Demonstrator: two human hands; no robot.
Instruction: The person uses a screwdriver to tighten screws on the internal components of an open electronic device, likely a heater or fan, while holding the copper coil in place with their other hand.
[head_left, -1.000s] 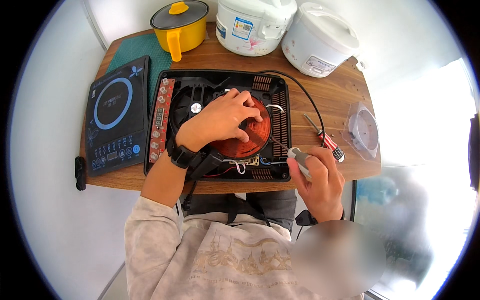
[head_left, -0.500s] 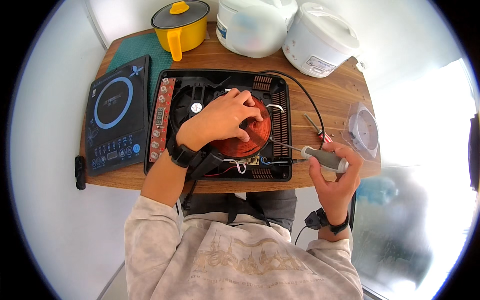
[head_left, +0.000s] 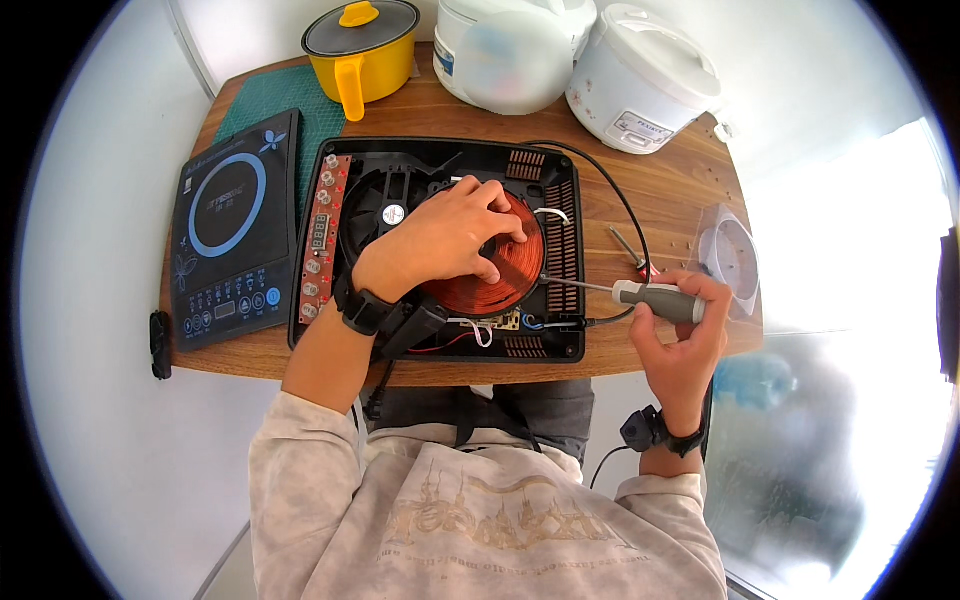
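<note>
The wooden table (head_left: 660, 190) filled the upper middle of the frame, bearing the opened induction cooker base (head_left: 445, 250) at centre. On its copper coil (head_left: 500, 270) the left hand (head_left: 440, 240) lay, fingers curled over the coil's top. Right of centre, the right hand (head_left: 680, 335) clenched a grey-handled screwdriver (head_left: 650, 298), its shaft reaching left to the coil's edge.

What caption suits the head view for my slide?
Left hand rests on the copper coil of an opened induction cooker; right hand holds a screwdriver.
</note>
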